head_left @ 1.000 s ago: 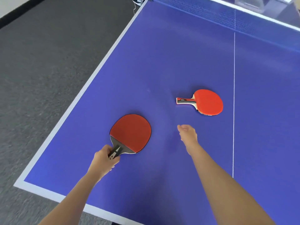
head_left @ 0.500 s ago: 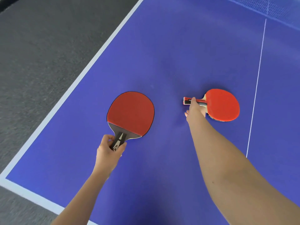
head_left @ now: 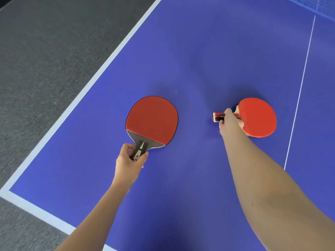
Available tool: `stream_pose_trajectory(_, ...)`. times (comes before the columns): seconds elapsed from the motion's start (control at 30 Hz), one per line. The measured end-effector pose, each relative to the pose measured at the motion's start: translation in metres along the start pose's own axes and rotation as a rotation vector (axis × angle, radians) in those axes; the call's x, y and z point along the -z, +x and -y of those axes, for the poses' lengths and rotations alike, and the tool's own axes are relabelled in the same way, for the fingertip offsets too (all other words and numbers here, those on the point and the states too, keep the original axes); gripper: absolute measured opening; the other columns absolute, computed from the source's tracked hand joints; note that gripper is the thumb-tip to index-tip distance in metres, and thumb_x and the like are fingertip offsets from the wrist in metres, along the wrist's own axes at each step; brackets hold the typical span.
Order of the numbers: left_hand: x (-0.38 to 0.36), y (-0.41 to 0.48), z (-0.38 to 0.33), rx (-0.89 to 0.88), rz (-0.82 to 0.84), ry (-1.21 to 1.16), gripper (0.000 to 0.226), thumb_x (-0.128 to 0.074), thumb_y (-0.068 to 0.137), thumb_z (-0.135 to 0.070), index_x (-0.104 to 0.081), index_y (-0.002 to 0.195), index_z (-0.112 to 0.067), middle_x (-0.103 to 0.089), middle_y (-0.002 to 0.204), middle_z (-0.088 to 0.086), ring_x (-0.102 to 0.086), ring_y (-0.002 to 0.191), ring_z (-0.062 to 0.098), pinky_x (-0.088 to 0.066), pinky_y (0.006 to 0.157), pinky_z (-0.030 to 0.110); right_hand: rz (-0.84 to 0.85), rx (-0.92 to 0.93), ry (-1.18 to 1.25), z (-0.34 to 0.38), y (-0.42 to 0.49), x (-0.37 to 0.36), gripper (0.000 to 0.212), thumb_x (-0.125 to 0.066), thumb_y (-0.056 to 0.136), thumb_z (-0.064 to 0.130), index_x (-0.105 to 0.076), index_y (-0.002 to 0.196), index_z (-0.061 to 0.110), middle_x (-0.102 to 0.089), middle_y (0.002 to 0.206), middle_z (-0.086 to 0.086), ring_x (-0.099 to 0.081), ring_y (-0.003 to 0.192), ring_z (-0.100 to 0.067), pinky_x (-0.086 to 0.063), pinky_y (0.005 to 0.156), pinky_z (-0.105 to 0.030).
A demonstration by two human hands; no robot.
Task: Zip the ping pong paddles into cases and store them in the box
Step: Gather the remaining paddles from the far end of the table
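Two red ping pong paddles are over the blue table. The dark-red paddle (head_left: 152,119) with a short black-and-silver handle sits left of centre; my left hand (head_left: 129,161) grips its handle from below. The bright-red paddle (head_left: 258,117) lies to the right, its red-and-black handle pointing left. My right hand (head_left: 229,123) is closed around that handle, hiding its middle. No cases or box are in view.
The blue table (head_left: 217,60) has a white border along its left and near edges, with grey carpet floor (head_left: 45,60) beyond. A thin white centre line (head_left: 300,91) runs right of the bright paddle. The net (head_left: 319,4) shows at the top right corner.
My right hand reached forward from the bare table and closed on the bright-red paddle's handle. My left hand kept its grip on the dark-red paddle. The camera shifted closer and rightward.
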State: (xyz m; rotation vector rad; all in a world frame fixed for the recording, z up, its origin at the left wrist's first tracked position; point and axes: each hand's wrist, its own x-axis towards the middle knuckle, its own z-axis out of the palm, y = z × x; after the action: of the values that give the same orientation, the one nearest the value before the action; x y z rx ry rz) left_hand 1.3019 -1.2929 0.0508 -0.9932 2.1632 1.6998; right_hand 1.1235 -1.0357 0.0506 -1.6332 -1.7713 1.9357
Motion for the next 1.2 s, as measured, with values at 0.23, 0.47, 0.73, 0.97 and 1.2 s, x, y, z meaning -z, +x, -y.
stream_pose_trajectory(0.23, 0.0, -0.019, -0.001, -0.014, 0.033, -0.016, 0.026, -0.067, 0.087, -0.021, -0.047, 0.102, -0.014, -0.06, 0.071, 0.001, -0.051, 0.053, 0.014, -0.04, 0.052, 0.025, -0.013, 0.061, -0.177, -0.04, -0.038, 0.045, 0.02, -0.067, 0.078, 0.027, -0.052, 0.068, 0.017, -0.054, 0.066, 0.002, -0.045, 0.054, -0.012, -0.037, 0.051, -0.026)
stream_pose_trajectory(0.47, 0.004, -0.047, 0.011, -0.019, 0.062, -0.017, 0.027, -0.068, 0.087, -0.022, -0.047, 0.104, -0.015, -0.06, 0.072, 0.002, -0.052, 0.051, 0.012, -0.04, 0.054, 0.027, 0.049, 0.191, -0.409, -0.094, -0.101, 0.093, 0.024, -0.064, 0.083, 0.029, -0.063, 0.079, 0.006, -0.058, 0.065, 0.002, -0.054, 0.063, -0.012, -0.037, 0.052, -0.024)
stream_pose_trajectory(0.73, -0.006, -0.084, 0.05, 0.035, 0.107, -0.04, 0.027, -0.069, 0.086, -0.02, -0.048, 0.103, -0.015, -0.063, 0.078, 0.002, -0.056, 0.056, 0.015, -0.047, 0.056, 0.027, 0.129, 0.216, -0.499, -0.155, -0.181, 0.135, 0.025, -0.068, 0.084, 0.033, -0.057, 0.098, 0.015, -0.064, 0.081, 0.003, -0.061, 0.073, -0.008, -0.043, 0.055, -0.02)
stream_pose_trajectory(0.97, -0.01, -0.094, 0.074, 0.063, 0.143, -0.003, 0.029, -0.068, 0.087, -0.023, -0.045, 0.104, -0.017, -0.064, 0.085, 0.002, -0.062, 0.062, 0.016, -0.052, 0.063, 0.032, 0.212, 0.228, -0.528, -0.189, -0.214, 0.147, 0.024, -0.069, 0.085, 0.029, -0.051, 0.1, 0.02, -0.061, 0.08, 0.012, -0.061, 0.071, -0.007, -0.047, 0.058, -0.016)
stream_pose_trajectory(1.2, -0.004, -0.087, 0.081, 0.057, 0.219, 0.037, 0.035, -0.072, 0.085, -0.026, -0.046, 0.106, -0.016, -0.064, 0.082, 0.006, -0.062, 0.059, 0.014, -0.054, 0.063, 0.027, 0.288, 0.261, -0.571, -0.205, -0.227, 0.132, 0.026, -0.069, 0.085, 0.032, -0.047, 0.097, 0.025, -0.06, 0.081, 0.015, -0.064, 0.074, -0.012, -0.05, 0.059, -0.014)
